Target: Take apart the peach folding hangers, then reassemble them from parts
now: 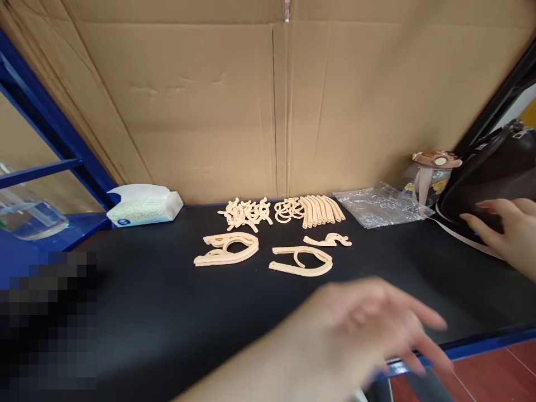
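Observation:
My left hand [372,318] reaches across the front of the black table, smeared by motion, its fingers spread and nothing in them. At the right edge my right hand [513,231] hovers by a black bag [489,167], fingers apart and holding nothing. Beyond my left hand lie cream plastic pieces that look like folding hanger parts: a curved two-arm piece [301,272] with a hook between its arms, and a small wavy piece [329,242]. A fuller two-arm assembly [234,258] lies to their left.
Behind are a heap of small cream pieces [245,213], several hooks [288,210] and a row of curved arms [320,212]. A tissue pack [144,207] stands left; a clear plastic bag [381,206] and a bottle [435,173] are right. Cardboard [188,111] walls the back.

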Demonstrator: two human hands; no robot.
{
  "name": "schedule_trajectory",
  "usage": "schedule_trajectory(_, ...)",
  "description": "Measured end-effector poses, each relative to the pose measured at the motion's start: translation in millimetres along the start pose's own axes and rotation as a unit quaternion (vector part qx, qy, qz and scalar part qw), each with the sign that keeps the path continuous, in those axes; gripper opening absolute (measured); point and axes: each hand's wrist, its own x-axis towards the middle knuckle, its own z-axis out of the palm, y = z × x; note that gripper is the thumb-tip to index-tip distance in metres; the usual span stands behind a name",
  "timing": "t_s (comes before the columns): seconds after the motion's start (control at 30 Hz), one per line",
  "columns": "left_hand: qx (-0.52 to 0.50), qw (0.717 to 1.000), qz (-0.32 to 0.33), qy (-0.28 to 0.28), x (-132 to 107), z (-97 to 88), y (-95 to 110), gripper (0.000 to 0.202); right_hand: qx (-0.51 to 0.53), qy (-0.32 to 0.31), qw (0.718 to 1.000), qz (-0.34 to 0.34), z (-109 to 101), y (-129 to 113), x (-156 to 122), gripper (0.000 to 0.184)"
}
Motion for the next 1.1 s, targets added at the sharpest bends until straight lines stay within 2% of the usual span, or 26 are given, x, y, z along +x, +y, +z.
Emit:
schedule_trajectory(0.1,0.148,0.978,0.021,0.147,25,-38.3,2,0.032,0.042,0.053,0.993,-0.100,-52,-41,19,0.049)
schedule_trajectory(0.17,0.288,0.934,0.051,0.206,33,-64.6,-2,0.025,0.096,0.099,0.981,-0.137,-76,-66,29,0.045)
schedule_trajectory(0.23,0.428,0.871,0.062,0.235,33,-86.9,-9,0.023,0.141,0.123,0.965,-0.181,-90,-87,38,0.039)
schedule_trajectory(0.3,0.551,0.787,0.089,0.263,28,-103.5,-16,0.019,0.190,0.131,0.951,-0.206,-97,-106,45,0.034)
schedule_trajectory(0.37,0.633,0.717,0.121,0.264,21,-114.7,-24,0.017,0.237,0.096,0.941,-0.224,-100,-122,52,0.030)
schedule_trajectory(0.43,0.684,0.670,0.150,0.246,14,-121.9,-33,0.018,0.280,0.050,0.927,-0.243,-98,-139,59,0.027)
schedule_trajectory(0.5,0.711,0.644,0.168,0.226,8,-126.0,-39,0.018,0.313,0.031,0.910,-0.269,-92,-155,65,0.026)
schedule_trajectory(0.57,0.721,0.638,0.168,0.211,5,-127.9,-44,0.018,0.337,0.028,0.894,-0.293,-81,-170,68,0.025)
schedule_trajectory(0.67,0.722,0.649,0.151,0.185,3,-128.4,-48,0.017,0.390,0.016,0.871,-0.298,-62,-184,66,0.024)
schedule_trajectory(0.8,0.718,0.661,0.148,0.159,4,-127.8,-53,0.019,0.495,-0.061,0.822,-0.276,-50,-182,57,0.020)
schedule_trajectory(0.93,0.720,0.656,0.170,0.145,4,-126.0,-56,0.019,0.560,-0.093,0.782,-0.257,-61,-174,51,0.019)
schedule_trajectory(1.1,0.705,0.671,0.195,0.120,3,-123.3,-57,0.015,0.582,-0.099,0.742,-0.317,-84,-179,42,0.020)
